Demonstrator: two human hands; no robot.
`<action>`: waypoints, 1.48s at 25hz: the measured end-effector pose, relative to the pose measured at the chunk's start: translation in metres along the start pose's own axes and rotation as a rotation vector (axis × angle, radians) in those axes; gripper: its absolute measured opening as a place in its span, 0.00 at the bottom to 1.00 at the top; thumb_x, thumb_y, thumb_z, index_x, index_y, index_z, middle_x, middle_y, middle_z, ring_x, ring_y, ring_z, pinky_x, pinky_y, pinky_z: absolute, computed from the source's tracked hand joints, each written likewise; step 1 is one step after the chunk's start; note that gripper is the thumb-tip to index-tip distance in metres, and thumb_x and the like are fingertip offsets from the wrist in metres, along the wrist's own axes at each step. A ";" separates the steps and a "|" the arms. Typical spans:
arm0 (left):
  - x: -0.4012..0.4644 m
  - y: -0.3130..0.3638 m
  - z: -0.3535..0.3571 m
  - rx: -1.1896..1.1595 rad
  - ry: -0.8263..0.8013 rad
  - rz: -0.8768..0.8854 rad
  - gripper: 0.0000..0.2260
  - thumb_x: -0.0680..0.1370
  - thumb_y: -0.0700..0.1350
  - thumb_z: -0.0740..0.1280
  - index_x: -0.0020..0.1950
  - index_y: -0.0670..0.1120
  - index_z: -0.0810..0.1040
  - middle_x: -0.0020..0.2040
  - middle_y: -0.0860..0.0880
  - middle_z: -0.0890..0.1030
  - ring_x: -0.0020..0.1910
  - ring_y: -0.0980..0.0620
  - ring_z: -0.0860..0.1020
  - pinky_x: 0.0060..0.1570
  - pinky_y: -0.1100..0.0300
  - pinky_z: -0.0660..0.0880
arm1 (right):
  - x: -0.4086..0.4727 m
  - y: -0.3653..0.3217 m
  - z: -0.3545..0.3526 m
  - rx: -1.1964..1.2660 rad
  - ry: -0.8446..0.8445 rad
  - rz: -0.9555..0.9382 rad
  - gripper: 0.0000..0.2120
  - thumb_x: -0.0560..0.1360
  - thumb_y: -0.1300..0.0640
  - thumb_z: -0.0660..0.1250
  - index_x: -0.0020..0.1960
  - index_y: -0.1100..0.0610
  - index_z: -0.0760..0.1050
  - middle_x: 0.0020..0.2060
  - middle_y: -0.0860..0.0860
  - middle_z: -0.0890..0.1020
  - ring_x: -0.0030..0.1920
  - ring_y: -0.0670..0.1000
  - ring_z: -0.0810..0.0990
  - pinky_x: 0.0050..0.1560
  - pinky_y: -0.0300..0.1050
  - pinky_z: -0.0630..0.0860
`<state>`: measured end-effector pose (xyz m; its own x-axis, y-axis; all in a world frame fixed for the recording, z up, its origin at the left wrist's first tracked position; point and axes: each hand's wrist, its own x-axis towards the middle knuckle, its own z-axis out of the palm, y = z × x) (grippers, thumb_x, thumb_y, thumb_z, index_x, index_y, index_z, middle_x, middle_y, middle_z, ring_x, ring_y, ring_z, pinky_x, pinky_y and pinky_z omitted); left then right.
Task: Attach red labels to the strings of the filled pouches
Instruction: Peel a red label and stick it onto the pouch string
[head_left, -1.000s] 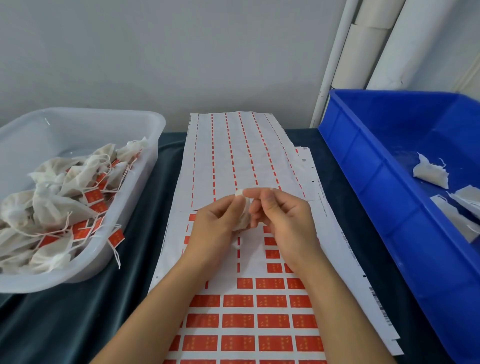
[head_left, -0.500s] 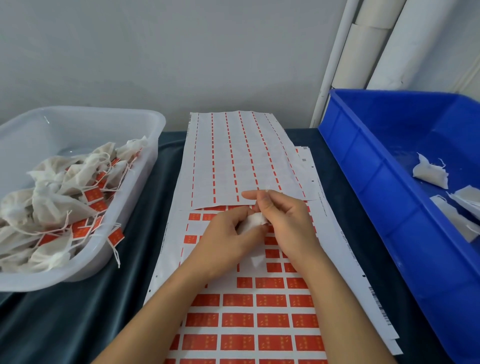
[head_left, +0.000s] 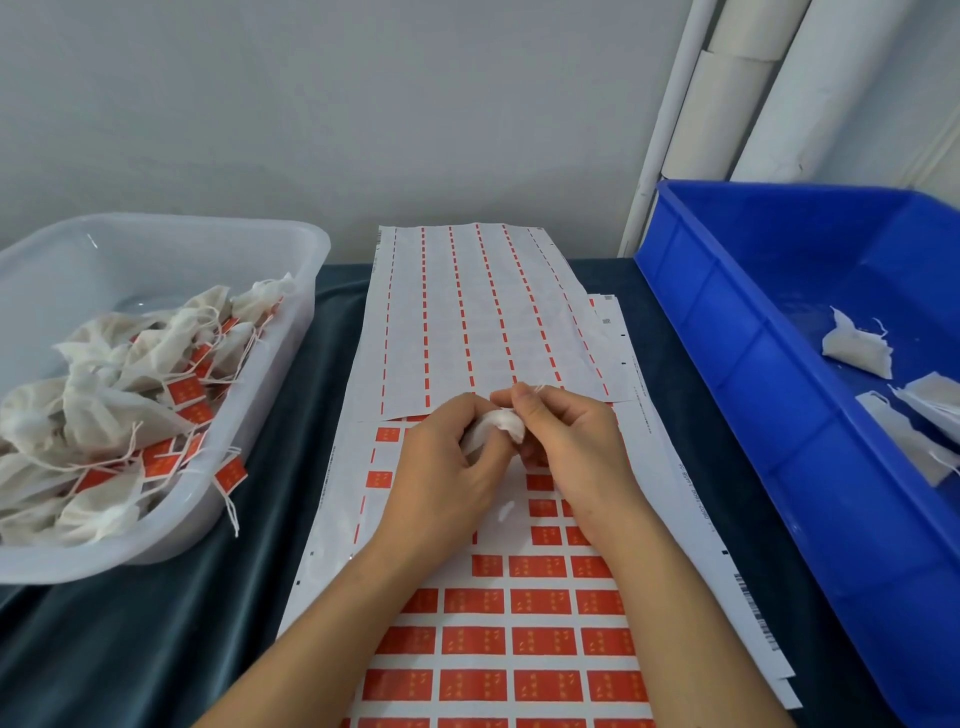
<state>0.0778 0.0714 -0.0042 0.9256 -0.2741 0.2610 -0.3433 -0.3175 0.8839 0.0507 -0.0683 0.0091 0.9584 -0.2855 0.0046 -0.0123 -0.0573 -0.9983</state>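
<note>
1. At the near edge of the dark cloth-covered table (head_left: 171, 639), a white backing sheet of red rectangular paper labels (head_left: 524, 639) lies flat. Its near rows are full. The rows under the hands have gaps. The labels look thin, limp and adhesive, so each is best lifted by a corner.
2. Above the middle of that sheet, the left hand (head_left: 441, 467) curls round a small white fabric pouch (head_left: 496, 423) and cradles it from below. The pouch reads as soft, light and crushable, so a loose grip on the body should suffice.
3. The right hand (head_left: 566, 441) has its fingertips closed in a pinch just above the pouch's top, on a thin white string (head_left: 535, 388). The string is fine and floppy. In my judgement it should be held near its free end and kept taut for labelling.
4. No label is visible on this string.
5. To the left, a translucent plastic tub (head_left: 291, 322) holds a heap of crumpled white pouches with red labels on their strings (head_left: 130, 410).
6. To the right, a rigid blue plastic crate (head_left: 753, 374) holds a few unlabelled white pouches (head_left: 860, 345).
7. Farther off, a used sheet showing only thin red strips (head_left: 478, 317) overlaps the label sheet.
</note>
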 end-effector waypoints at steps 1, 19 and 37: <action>0.000 0.001 -0.001 -0.032 0.000 0.011 0.04 0.84 0.49 0.67 0.51 0.54 0.82 0.43 0.57 0.84 0.45 0.54 0.82 0.43 0.64 0.78 | 0.000 0.000 0.000 -0.003 -0.002 0.011 0.11 0.81 0.44 0.67 0.50 0.44 0.87 0.42 0.47 0.88 0.45 0.47 0.86 0.44 0.38 0.83; 0.007 -0.007 -0.005 -0.209 0.105 -0.115 0.02 0.82 0.50 0.71 0.49 0.56 0.83 0.45 0.60 0.85 0.47 0.58 0.84 0.39 0.71 0.78 | 0.005 0.010 0.004 -0.210 0.002 -0.082 0.07 0.80 0.43 0.67 0.46 0.43 0.82 0.39 0.37 0.84 0.43 0.40 0.83 0.37 0.29 0.78; 0.010 -0.007 -0.006 -0.259 0.090 -0.190 0.07 0.83 0.51 0.68 0.53 0.51 0.84 0.46 0.56 0.87 0.48 0.57 0.86 0.45 0.66 0.82 | 0.005 0.014 0.006 -0.251 0.001 -0.221 0.05 0.81 0.47 0.69 0.55 0.40 0.82 0.49 0.36 0.82 0.53 0.39 0.81 0.46 0.34 0.82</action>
<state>0.0907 0.0764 -0.0057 0.9836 -0.1467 0.1049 -0.1217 -0.1110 0.9863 0.0568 -0.0651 -0.0048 0.9453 -0.2411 0.2196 0.1257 -0.3520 -0.9275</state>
